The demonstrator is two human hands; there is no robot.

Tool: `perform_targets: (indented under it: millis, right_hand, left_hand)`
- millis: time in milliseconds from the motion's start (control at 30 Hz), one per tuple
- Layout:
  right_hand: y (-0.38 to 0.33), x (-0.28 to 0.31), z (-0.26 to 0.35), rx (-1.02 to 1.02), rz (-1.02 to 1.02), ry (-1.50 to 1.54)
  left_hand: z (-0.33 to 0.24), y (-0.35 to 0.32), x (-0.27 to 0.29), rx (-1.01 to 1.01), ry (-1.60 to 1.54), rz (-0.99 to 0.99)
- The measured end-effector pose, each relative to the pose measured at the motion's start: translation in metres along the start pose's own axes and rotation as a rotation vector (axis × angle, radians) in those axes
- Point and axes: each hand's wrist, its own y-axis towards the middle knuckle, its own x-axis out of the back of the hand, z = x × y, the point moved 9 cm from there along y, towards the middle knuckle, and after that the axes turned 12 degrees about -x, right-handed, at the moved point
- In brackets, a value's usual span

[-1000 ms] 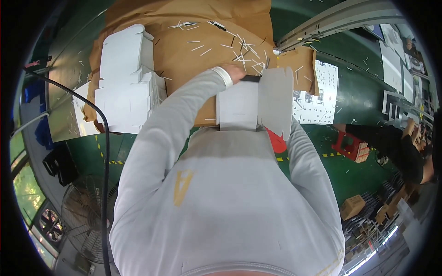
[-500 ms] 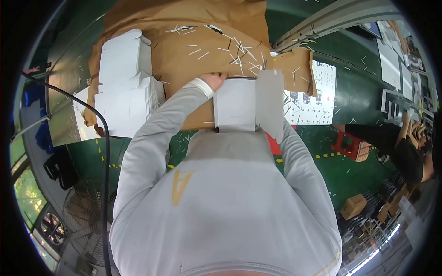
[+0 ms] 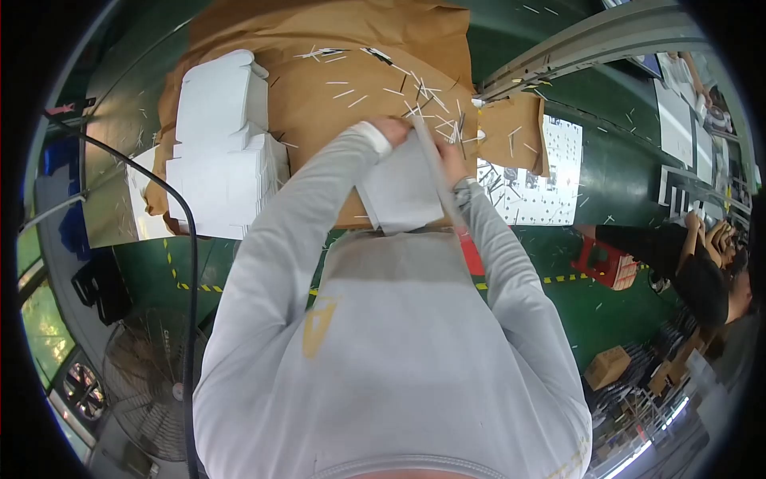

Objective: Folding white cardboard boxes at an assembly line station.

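Note:
In front of my body, at the table's near edge, lies a white cardboard box [image 3: 403,182], turned slightly askew, with its right-hand panel [image 3: 432,156] standing up and seen nearly edge-on. My left hand [image 3: 392,128] is closed at the box's far left corner, fingers bent over the edge. Against the outer side of the raised panel, my right hand [image 3: 453,163] grips near its far end; the panel partly hides the fingers, and motion smears them. To the left stands a tall stack of flat white box blanks [image 3: 215,180].
Brown paper [image 3: 319,104] covers the table, strewn with thin white and dark strips [image 3: 423,92]. A printed white sheet [image 3: 558,176] lies at the right beside a metal post [image 3: 590,52]. A black cable [image 3: 190,319] hangs at left near a fan [image 3: 148,383]. Another person [image 3: 702,271] sits at far right.
The box has turned askew and its right panel has swung up and inward. My right hand has come up into view behind that panel. My left hand has shifted slightly right and away.

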Motion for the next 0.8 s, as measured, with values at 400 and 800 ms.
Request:
perform_targets:
  millis: [400,800]
  right_hand:
    - [-0.101,-0.018,-0.077,-0.659,0.039,0.401]
    - [-0.082,0.02,-0.027,-0.228,-0.133,-0.148]
  left_hand:
    - [-0.028,-0.168,-0.083,0.617,-0.967,-0.538]
    - [0.051,-0.201,-0.001,0.453,-1.236,-1.304]
